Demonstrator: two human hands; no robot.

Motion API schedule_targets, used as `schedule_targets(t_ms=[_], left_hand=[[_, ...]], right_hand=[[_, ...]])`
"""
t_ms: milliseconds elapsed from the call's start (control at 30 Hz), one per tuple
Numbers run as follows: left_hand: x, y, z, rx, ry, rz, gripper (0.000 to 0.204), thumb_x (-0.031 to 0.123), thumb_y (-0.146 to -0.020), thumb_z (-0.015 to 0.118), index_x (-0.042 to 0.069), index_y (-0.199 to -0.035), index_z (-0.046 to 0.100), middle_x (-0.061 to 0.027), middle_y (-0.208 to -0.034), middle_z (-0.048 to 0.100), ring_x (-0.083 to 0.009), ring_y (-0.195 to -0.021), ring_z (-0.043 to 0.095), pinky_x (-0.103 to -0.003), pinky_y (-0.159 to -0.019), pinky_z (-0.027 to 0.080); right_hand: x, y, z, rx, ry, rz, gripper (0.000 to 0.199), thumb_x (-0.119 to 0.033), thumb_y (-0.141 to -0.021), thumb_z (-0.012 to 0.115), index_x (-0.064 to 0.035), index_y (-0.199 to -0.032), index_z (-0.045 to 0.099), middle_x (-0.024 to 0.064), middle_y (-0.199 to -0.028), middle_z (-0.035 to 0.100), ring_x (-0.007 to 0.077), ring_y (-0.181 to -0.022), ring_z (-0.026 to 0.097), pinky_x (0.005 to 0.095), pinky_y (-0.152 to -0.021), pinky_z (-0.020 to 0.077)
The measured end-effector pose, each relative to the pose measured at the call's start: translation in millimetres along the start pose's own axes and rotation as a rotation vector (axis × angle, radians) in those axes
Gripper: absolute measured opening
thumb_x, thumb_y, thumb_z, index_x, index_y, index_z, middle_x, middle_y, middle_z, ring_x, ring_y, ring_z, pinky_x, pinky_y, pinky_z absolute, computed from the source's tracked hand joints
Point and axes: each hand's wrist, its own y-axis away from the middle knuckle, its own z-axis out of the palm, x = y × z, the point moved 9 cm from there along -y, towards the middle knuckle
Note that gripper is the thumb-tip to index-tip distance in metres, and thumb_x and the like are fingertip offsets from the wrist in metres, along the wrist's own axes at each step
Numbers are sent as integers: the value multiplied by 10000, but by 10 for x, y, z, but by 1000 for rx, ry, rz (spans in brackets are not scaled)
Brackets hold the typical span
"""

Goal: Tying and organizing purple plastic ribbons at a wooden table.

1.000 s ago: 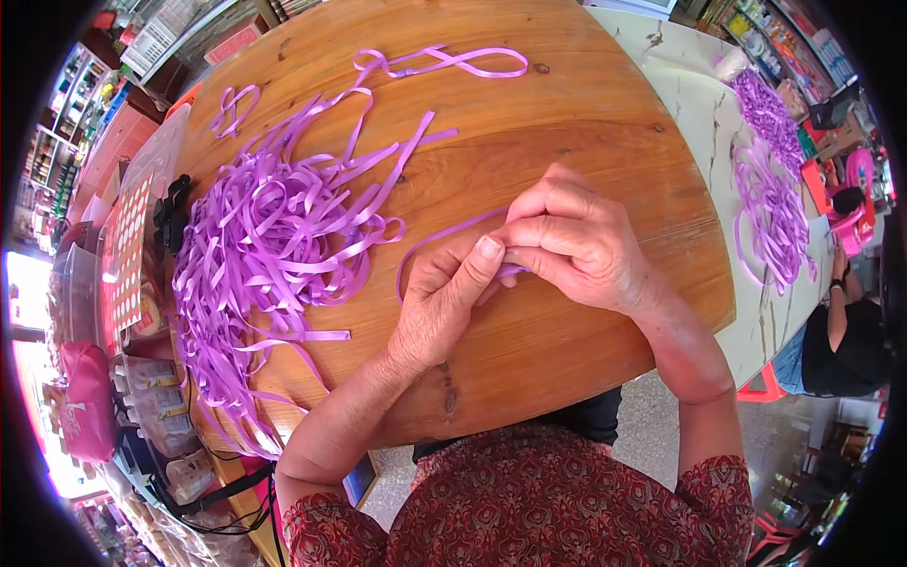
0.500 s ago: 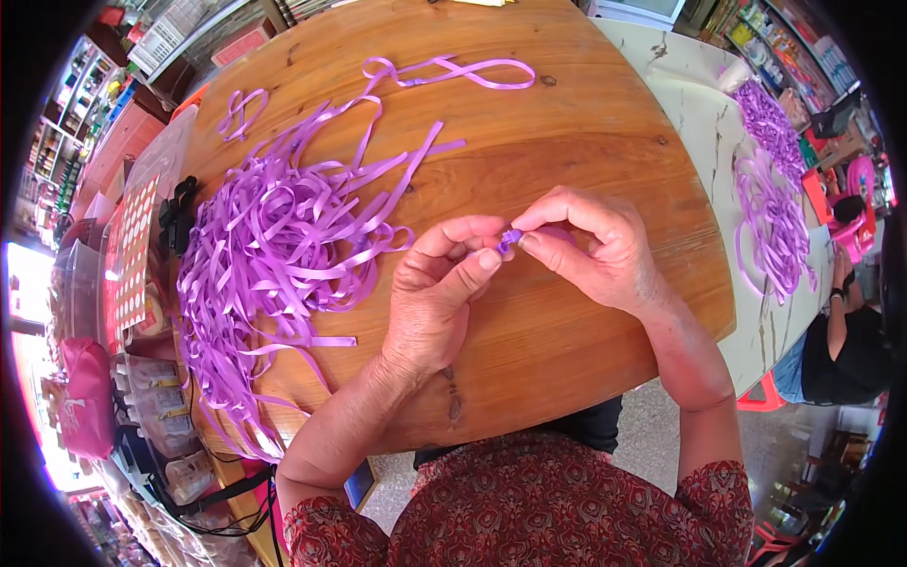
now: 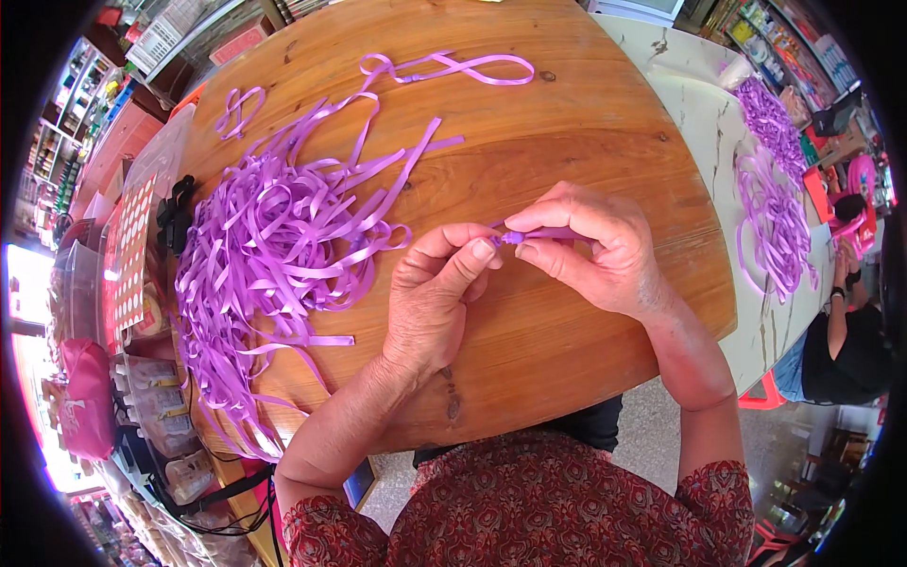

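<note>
Between my fingertips is a purple ribbon (image 3: 511,238), bunched into a small knot above the wooden table. My left hand (image 3: 436,293) pinches the knot's left side with thumb and forefinger. From the right, my right hand (image 3: 590,248) pinches the same ribbon, and a length of it runs back under the fingers toward the palm. To the left lies a large loose heap of purple ribbons (image 3: 274,231). Beyond the heap, a looped ribbon (image 3: 482,71) with a small knot stretches across the table, and a smaller ribbon loop (image 3: 241,111) lies at the far left.
The wooden table (image 3: 567,378) has a curved edge near me. On the right, a white marbled table (image 3: 694,123) bears more purple ribbons (image 3: 775,222). A person (image 3: 841,340) in black sits beyond it. Clear boxes (image 3: 156,397) and a dotted sheet (image 3: 139,250) line the left edge.
The knotted ribbon has turned from slanting to nearly level between my fingertips. My right fingertips have shifted slightly; the left hand stays almost in place.
</note>
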Motion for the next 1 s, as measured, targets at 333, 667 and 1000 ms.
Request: schedule_targets(t_ms=[333,667,1000], left_hand=[[41,20,80,-51,8,34,132,118,-851,644,55,-966,654,-4,-790,570,-94,-647,430,-235,-578,339],[71,18,86,-66,-3,94,79,82,-840,647,50,-910,665,-4,-793,555,-91,-613,402,-241,-546,311],[142,50,115,1,-138,137,39,46,-846,644,21,-871,661,10,-808,603,-55,-738,503,-199,-694,408]], right_hand=[[-54,0,4,37,33,-82,198,37,-716,715,-31,-898,672,78,-802,640,167,-694,612,258,-561,471],[-130,31,56,47,129,-137,197,19,-699,727,-23,-881,665,81,-787,624,189,-676,599,276,-557,466],[-299,89,130,18,451,-367,232,9,-652,727,-10,-860,627,62,-740,563,201,-609,526,299,-503,429]])
